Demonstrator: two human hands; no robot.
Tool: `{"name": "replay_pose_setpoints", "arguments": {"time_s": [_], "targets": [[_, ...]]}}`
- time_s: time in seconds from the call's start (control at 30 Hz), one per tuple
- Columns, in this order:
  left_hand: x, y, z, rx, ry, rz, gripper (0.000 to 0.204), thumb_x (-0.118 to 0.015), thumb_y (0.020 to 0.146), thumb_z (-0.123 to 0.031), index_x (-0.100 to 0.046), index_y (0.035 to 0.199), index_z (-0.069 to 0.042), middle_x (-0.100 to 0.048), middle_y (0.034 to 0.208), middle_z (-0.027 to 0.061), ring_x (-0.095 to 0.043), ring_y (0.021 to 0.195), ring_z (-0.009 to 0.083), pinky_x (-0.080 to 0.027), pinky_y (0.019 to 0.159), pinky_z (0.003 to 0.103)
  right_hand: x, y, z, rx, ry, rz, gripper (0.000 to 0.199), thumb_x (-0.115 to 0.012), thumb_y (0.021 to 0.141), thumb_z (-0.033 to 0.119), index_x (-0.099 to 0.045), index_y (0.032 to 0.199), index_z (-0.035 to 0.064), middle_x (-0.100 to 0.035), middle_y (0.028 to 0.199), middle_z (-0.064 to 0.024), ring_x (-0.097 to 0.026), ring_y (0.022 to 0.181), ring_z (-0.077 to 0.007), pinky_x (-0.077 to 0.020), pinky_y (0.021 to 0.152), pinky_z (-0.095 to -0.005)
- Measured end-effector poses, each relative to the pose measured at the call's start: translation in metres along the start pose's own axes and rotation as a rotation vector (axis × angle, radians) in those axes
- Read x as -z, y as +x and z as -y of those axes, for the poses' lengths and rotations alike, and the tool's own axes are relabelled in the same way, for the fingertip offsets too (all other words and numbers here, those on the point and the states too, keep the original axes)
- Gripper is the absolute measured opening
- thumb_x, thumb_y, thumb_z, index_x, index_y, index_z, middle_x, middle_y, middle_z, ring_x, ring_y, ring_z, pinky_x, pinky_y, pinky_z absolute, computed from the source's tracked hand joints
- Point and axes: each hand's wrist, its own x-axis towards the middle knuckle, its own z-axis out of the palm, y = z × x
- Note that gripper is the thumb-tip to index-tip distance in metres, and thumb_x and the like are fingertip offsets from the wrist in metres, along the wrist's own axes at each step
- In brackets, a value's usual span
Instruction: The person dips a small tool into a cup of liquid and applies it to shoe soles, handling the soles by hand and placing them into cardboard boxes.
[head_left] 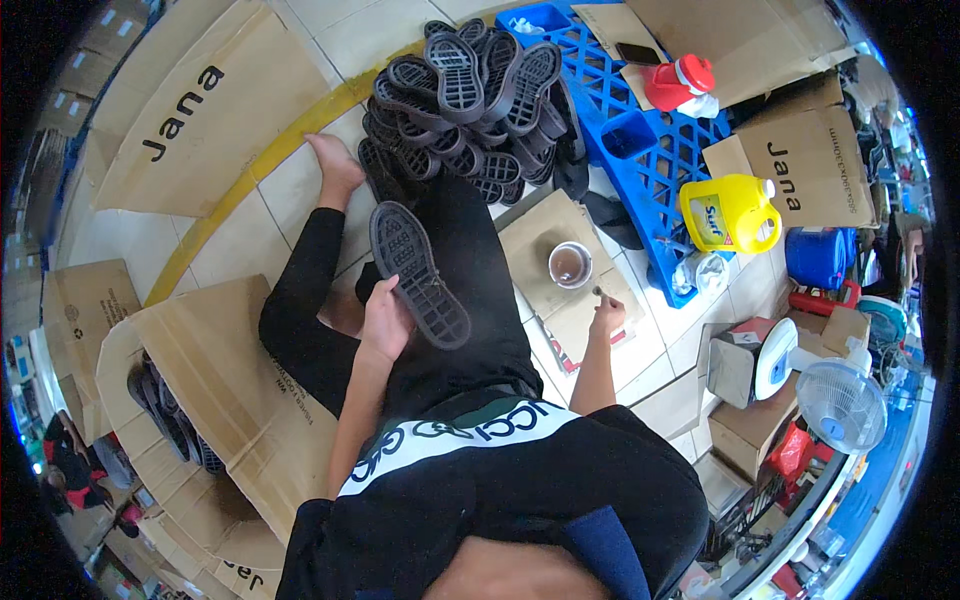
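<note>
My left hand point(387, 320) grips the edge of a dark grey shoe sole point(420, 275), holding it tilted above my lap with its gridded hollow side up. My right hand point(608, 315) is closed on what looks like a small brush point(598, 292), mostly hidden by my fingers. Just beyond and left of that hand, a white cup point(570, 265) of brownish liquid stands on a flat piece of cardboard point(535, 228). Past my legs lies a heap of similar soles point(460, 85) on the tiled floor.
At the left, an open cardboard box point(240, 370) holds more soles. A blue plastic pallet point(640, 180) at the right bears a yellow jug point(725, 213), a red bottle point(680, 82) and a phone point(638, 54). A white fan point(840, 405) stands farther right.
</note>
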Motion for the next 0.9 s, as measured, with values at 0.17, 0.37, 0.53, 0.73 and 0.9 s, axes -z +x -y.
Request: {"name": "replay_pose_setpoints", "arguments": {"time_s": [0.17,0.37,0.53,0.73,0.9], "targets": [[-0.005,0.0,-0.001,0.02,-0.085,0.143,0.059,-0.035,0.092,-0.038,-0.036,0.135,0.003,-0.05,0.128,0.0254,-0.051,0.116,0.0378,-0.036,0.105,0.048,-0.008,-0.015,0.039,0.1,0.056,-0.025,0.022,-0.066,0.083,0.016,-0.062,0.084,-0.0051,-0.062,0.07,-0.0091,-0.059,0.061,-0.0145,-0.0426,0.049,-0.0253],[-0.002,-0.004,-0.005,-0.023,-0.11,0.264,0.07,-0.018,0.095,-0.058,-0.035,0.139,-0.006,-0.049,0.131,0.0227,-0.05,0.117,0.0378,-0.035,0.105,0.049,-0.051,-0.003,0.055,0.026,0.169,0.1,0.018,-0.061,0.087,0.015,-0.061,0.09,-0.003,-0.063,0.073,-0.0101,-0.058,0.055,-0.0135,-0.0396,0.042,-0.0208],[0.002,-0.032,-0.032,-0.132,-0.051,0.27,0.069,-0.024,0.095,-0.057,-0.031,0.141,-0.007,-0.049,0.131,0.018,-0.052,0.117,0.035,-0.039,0.102,0.047,-0.11,-0.097,0.237,-0.153,0.636,0.845,0.013,-0.056,0.089,0.017,-0.058,0.089,0.0041,-0.062,0.079,-0.006,-0.054,0.061,-0.0114,-0.0424,0.057,-0.0233],[0.011,-0.069,-0.055,-0.303,0.1,0.235,0.069,-0.024,0.094,-0.058,-0.031,0.14,-0.007,-0.05,0.129,0.014,-0.052,0.117,0.0281,-0.04,0.1,0.043,-0.148,-0.278,0.378,-0.119,0.549,1.453,0.018,-0.053,0.093,0.01,-0.059,0.103,-0.0034,-0.066,0.095,-0.0176,-0.066,0.078,-0.0206,-0.055,0.07,-0.0284],[0.014,-0.09,-0.069,-0.422,0.108,0.206,0.073,-0.026,0.092,-0.061,-0.029,0.141,-0.007,-0.049,0.13,0.0132,-0.051,0.118,0.0272,-0.042,0.1,0.043,-0.173,-0.34,0.393,-0.046,0.503,1.51,0.017,-0.054,0.094,0.01,-0.061,0.097,-0.0046,-0.066,0.095,-0.0177,-0.067,0.084,-0.0219,-0.0553,0.079,-0.0299]]}}
